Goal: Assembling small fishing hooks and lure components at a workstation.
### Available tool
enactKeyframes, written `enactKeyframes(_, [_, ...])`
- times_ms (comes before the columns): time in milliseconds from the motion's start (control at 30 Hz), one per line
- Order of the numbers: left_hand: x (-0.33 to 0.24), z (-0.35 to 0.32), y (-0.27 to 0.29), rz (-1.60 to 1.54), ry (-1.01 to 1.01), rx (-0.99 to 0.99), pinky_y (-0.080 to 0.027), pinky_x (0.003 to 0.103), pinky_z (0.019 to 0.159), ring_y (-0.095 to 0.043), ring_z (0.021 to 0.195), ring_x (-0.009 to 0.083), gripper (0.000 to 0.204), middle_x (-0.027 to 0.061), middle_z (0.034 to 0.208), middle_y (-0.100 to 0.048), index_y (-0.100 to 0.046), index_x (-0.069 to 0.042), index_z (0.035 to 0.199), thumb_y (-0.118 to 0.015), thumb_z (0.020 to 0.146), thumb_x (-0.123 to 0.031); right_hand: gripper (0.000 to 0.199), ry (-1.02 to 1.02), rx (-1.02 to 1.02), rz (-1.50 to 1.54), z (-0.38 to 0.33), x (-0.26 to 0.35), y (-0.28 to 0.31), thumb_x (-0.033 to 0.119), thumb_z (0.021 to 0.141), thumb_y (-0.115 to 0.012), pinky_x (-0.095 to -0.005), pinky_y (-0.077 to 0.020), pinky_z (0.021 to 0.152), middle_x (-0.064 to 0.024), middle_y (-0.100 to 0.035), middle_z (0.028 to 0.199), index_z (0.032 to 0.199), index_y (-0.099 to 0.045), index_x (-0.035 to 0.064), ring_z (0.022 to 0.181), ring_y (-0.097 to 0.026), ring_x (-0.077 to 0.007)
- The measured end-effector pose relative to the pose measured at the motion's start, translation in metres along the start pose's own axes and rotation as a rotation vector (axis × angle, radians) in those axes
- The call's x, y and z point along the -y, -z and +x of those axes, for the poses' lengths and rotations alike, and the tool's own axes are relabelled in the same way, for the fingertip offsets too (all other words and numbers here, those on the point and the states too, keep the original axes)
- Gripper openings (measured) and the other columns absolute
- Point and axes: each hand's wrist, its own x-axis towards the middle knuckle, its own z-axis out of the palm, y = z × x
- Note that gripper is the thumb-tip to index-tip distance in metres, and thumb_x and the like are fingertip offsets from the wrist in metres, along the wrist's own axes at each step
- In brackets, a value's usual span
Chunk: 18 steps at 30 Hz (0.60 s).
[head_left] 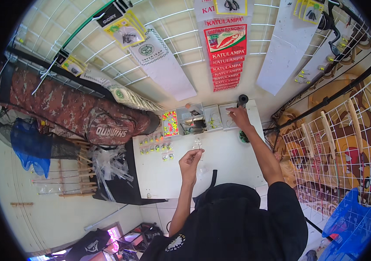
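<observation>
A small clear packet (197, 145) is pinched between the fingertips of the left hand (189, 160) above the middle of the white desk (224, 163). The right hand (239, 116) is stretched to the far edge, its fingers curled narrow over a clear compartment box (228, 116); whether anything is held cannot be told. Further left, a tray of bright beads (170, 122) is seen, and a black spool (242, 100) stands just beyond the right hand.

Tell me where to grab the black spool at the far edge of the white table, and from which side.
Grip the black spool by its round rim, pinching across it from above, probably on the near side. It seems to lie just past the clear compartment boxes, with the wall right behind it, so the back looks closed off. The right hand is already beside it; the left hand pinches something small.
</observation>
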Motion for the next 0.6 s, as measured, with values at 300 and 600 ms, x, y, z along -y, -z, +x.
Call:
enactKeyframes(300, [0.003, -0.022, -0.009, -0.186, 0.019, -0.143, -0.046, 0.023, 0.081, -0.063, 0.094, 0.0130, 0.030, 0.0121, 0.099, -0.069, -0.061, 0.003, 0.117, -0.068, 0.088, -0.004, 0.006, -0.001, -0.142, 0.541, -0.024, 0.068, 0.049, 0.008, 0.081, -0.069, -0.0286, -0.0422, 0.065, -0.0036, -0.071, 0.084, 0.085, -0.065, 0.0070, 0.073, -0.061, -0.0160])
enactKeyframes(600, [0.015, -0.048, -0.022, -0.568, 0.147, -0.189, -0.038, 0.020, 0.066, -0.051, 0.076, 0.0054, 0.051, 0.0110, 0.104, -0.066, -0.046, -0.001, 0.134, -0.069, 0.088, -0.007, 0.013, 0.139, -0.050, 0.662, -0.121, 0.189, 0.079, 0.008, 0.076, -0.071, -0.0281, -0.0405, 0.069, -0.0012, -0.069, 0.084, 0.088, -0.069, 0.0080, 0.074, -0.049, -0.0148])
